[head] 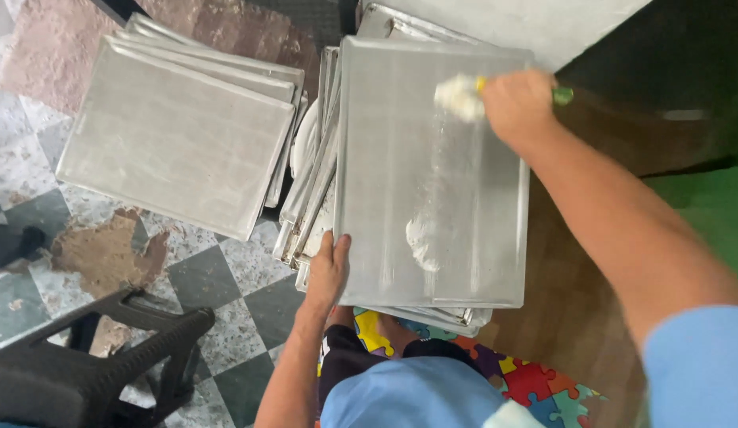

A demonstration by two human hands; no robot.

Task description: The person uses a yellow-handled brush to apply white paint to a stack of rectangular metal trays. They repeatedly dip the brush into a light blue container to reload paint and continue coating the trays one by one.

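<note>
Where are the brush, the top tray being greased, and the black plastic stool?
brush [461, 97], head view, on its white bristle end.
top tray [393, 158], head view, on a bare part of its flat metal face.
black plastic stool [76, 372], head view, on its dark seat.

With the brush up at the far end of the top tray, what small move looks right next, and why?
Probably draw the brush in the right hand back down the top tray toward the white smear near its front. A faint streak runs between them, that patch looks unspread, and the left hand steadies the tray's near edge.
</note>
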